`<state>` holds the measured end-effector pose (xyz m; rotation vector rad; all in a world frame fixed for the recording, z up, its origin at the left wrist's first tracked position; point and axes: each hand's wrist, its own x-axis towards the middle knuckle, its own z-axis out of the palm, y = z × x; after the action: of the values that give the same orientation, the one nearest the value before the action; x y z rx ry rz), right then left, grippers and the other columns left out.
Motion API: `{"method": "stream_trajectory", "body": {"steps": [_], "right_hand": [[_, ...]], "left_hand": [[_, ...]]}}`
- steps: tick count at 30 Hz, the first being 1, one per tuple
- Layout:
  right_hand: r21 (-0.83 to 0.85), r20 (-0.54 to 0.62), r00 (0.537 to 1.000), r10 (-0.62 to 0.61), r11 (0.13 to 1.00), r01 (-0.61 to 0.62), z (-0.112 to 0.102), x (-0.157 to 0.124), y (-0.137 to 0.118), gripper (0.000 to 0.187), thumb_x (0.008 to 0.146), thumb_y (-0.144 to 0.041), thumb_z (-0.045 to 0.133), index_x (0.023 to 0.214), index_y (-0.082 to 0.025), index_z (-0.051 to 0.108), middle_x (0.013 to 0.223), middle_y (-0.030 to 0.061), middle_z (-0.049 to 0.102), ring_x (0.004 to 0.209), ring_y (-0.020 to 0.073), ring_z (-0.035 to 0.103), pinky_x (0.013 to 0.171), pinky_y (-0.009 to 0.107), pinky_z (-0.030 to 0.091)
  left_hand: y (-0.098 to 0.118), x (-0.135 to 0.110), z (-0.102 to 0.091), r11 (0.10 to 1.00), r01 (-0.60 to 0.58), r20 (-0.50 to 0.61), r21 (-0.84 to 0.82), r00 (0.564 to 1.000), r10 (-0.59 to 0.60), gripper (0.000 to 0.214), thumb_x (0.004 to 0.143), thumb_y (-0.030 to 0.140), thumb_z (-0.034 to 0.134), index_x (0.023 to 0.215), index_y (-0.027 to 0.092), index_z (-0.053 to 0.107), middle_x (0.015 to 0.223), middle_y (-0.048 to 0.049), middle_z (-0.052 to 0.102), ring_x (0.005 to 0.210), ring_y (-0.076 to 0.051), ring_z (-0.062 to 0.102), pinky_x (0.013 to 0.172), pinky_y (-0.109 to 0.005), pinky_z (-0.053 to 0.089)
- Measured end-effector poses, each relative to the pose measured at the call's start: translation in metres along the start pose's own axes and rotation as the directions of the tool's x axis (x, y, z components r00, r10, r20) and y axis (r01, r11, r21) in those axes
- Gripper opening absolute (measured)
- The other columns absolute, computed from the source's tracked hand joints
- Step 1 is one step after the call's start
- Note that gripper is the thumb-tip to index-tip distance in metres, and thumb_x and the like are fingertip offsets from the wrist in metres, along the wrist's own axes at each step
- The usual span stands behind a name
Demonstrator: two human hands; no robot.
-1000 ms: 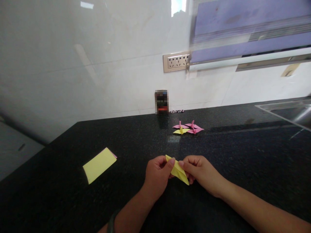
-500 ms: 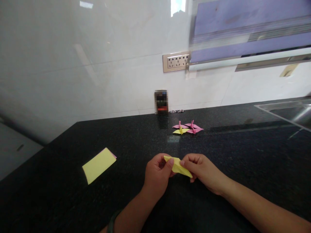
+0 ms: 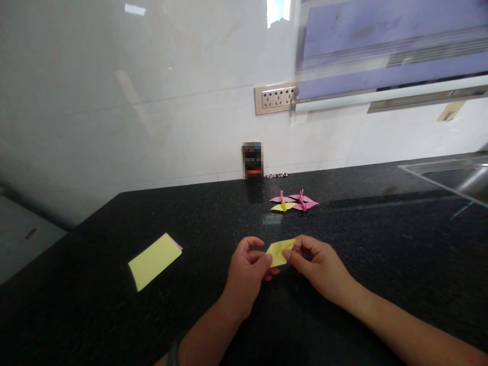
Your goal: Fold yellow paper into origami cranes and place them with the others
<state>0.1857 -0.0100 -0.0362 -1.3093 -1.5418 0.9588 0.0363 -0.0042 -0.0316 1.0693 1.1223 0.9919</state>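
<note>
A small folded piece of yellow paper (image 3: 280, 252) is held above the dark counter between both hands. My left hand (image 3: 247, 269) pinches its left corner between thumb and fingers, with the index finger raised off the paper. On the other side, my right hand (image 3: 318, 262) grips the right part, its thumb lying on the front face. Beyond the hands stand a yellow paper crane (image 3: 283, 206) and several pink paper cranes (image 3: 304, 205), grouped close together. To the left lies a stack of yellow paper (image 3: 155, 262) with a pink edge showing under it.
A pixelated dark object (image 3: 253, 161) leans against the white wall, with a beaded strand (image 3: 277, 176) beside it. The metal sink (image 3: 438, 179) is at the far right of the black counter (image 3: 206, 213). A socket panel (image 3: 275, 98) is on the wall.
The folded yellow paper has been turned, so its right end now points up instead of down. My left index finger has lifted away from it.
</note>
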Motion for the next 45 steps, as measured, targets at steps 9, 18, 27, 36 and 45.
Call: {"method": "stream_trajectory", "body": {"steps": [9,18,27,36,45], "right_hand": [[0.058,0.112,0.994,0.007,0.998,-0.014,0.001,-0.001,-0.001,0.015,0.075,-0.030,0.050,0.068,-0.017,0.049,0.059,-0.0031,0.044,0.052,0.0087,0.043,0.046,0.019,0.037],[0.004,0.096,0.995,0.019,1.000,-0.019,0.001,-0.002,-0.001,0.016,0.078,-0.028,0.047,0.075,-0.016,0.056,0.061,-0.0006,0.052,0.053,0.0104,0.048,0.046,0.020,0.039],[-0.002,0.062,0.998,0.022,1.000,-0.022,0.002,-0.003,0.001,0.021,0.081,-0.030,0.040,0.078,-0.017,0.056,0.064,0.0000,0.055,0.056,0.0110,0.051,0.048,0.020,0.041],[0.078,0.055,0.996,0.063,0.995,-0.067,0.002,-0.003,-0.001,0.026,0.081,-0.034,0.040,0.078,-0.016,0.057,0.057,-0.0012,0.050,0.050,0.0103,0.048,0.044,0.020,0.040],[0.289,0.086,0.991,0.100,0.950,-0.121,0.004,-0.002,0.003,0.024,0.079,-0.035,0.045,0.086,-0.014,0.057,0.054,-0.0023,0.050,0.047,0.0090,0.048,0.046,0.021,0.042]], "left_hand": [[-0.004,-0.002,0.002,0.998,0.013,0.139,0.054,0.990,-0.021,0.031,0.070,0.036,0.054,0.090,0.012,0.055,0.058,0.0006,0.054,0.041,-0.007,0.045,0.038,-0.018,0.037],[-0.008,-0.002,0.002,0.990,0.000,0.127,0.140,0.992,-0.018,0.029,0.068,0.038,0.056,0.084,0.014,0.058,0.057,0.0001,0.056,0.043,-0.009,0.046,0.038,-0.018,0.036],[-0.010,-0.002,0.001,0.981,-0.061,0.105,0.184,0.994,0.042,0.031,0.068,0.032,0.056,0.095,0.015,0.059,0.052,0.0023,0.055,0.042,-0.008,0.045,0.039,-0.018,0.035],[-0.009,-0.007,0.001,0.952,-0.245,0.186,0.184,0.960,0.211,0.030,0.074,0.025,0.051,0.101,0.019,0.061,0.098,-0.0058,0.064,0.081,-0.018,0.058,0.070,-0.027,0.045],[-0.007,-0.007,-0.001,0.918,-0.281,0.176,0.278,0.955,0.239,0.030,0.074,0.025,0.051,0.103,0.019,0.059,0.089,-0.0052,0.065,0.075,-0.017,0.058,0.066,-0.025,0.044]]}}
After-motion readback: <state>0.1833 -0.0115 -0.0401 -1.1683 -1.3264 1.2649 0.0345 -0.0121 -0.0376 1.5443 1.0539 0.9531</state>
